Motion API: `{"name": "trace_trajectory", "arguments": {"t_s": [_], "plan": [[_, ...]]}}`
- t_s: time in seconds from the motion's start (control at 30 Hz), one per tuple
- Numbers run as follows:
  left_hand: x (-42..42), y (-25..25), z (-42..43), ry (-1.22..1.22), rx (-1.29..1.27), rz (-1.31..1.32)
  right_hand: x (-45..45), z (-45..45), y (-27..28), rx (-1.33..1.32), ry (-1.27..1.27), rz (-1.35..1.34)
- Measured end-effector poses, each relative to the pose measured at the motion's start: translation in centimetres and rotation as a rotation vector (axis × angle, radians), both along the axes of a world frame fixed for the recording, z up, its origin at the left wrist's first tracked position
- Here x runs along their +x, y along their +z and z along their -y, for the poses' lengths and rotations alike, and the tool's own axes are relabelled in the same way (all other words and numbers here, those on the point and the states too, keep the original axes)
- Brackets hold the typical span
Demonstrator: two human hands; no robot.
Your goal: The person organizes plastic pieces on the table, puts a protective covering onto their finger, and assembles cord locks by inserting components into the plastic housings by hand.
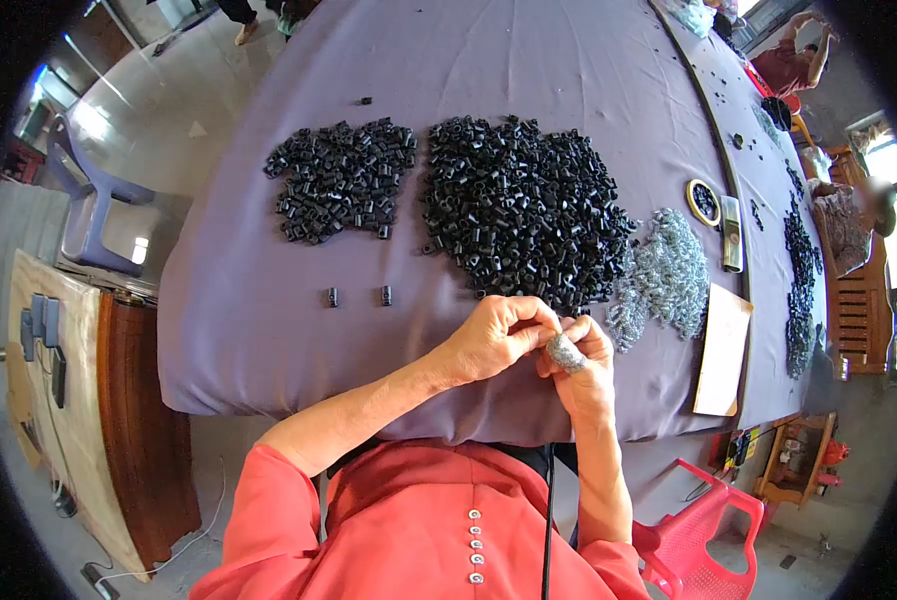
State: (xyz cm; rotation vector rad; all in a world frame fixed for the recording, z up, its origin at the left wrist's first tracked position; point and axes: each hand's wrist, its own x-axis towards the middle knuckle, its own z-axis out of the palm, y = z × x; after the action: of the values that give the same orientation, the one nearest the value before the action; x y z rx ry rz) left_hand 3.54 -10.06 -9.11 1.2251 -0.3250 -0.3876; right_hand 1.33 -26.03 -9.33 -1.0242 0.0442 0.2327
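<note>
My left hand and my right hand meet just in front of the large pile of small black tube-shaped parts. The left thumb and index finger are pinched together; whatever is between them is too small to make out. A grey speckled covering sits at the thumb of the right hand, whose fingers are curled closed. Anything inside that hand is hidden. To the right of the black pile lies a heap of small clear or silvery pieces. Two single black parts stand apart, left of my hands.
A smaller pile of black parts lies left on the purple cloth. Rightward are a tape roll, a narrow clear box and a cardboard sheet. A red chair stands behind right. Another person is at far right.
</note>
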Motion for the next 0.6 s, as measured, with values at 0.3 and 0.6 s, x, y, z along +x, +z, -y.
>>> {"name": "trace_trajectory", "arguments": {"t_s": [0.3, 0.6], "plan": [[-0.3, 0.3, -0.1, -0.108, -0.052, -0.101, -0.9, -0.3, -0.2, -0.094, -0.037, 0.077], [0.9, -0.4, -0.9, -0.14, -0.114, -0.161, -0.1, -0.5, 0.9, -0.322, 0.015, 0.108]]}}
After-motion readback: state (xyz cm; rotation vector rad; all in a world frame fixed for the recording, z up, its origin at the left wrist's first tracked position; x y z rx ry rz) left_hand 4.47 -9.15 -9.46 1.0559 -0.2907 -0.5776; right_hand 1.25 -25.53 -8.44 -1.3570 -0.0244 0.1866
